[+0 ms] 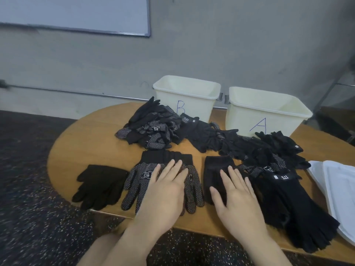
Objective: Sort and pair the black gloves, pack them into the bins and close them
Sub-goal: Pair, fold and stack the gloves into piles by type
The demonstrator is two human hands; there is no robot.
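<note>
My left hand (165, 191) lies flat, fingers straight, on a pair of dotted black gloves (138, 181) near the table's front edge. My right hand (236, 194) presses flat on a plain black glove (215, 173) beside it. A smooth black glove pair (99, 185) lies at the front left. A pile of dotted gloves (153, 127) sits in front of bin B (187, 96). More black gloves (269, 150) stretch toward bin A (267, 110). Long plain gloves (299, 210) with a label lie at the right. Both bins stand open.
White bin lids (340, 191) lie at the table's right edge. The round wooden table (86, 139) stands against a grey wall with a whiteboard (76, 14) at upper left. Dark speckled floor surrounds the table's left and front.
</note>
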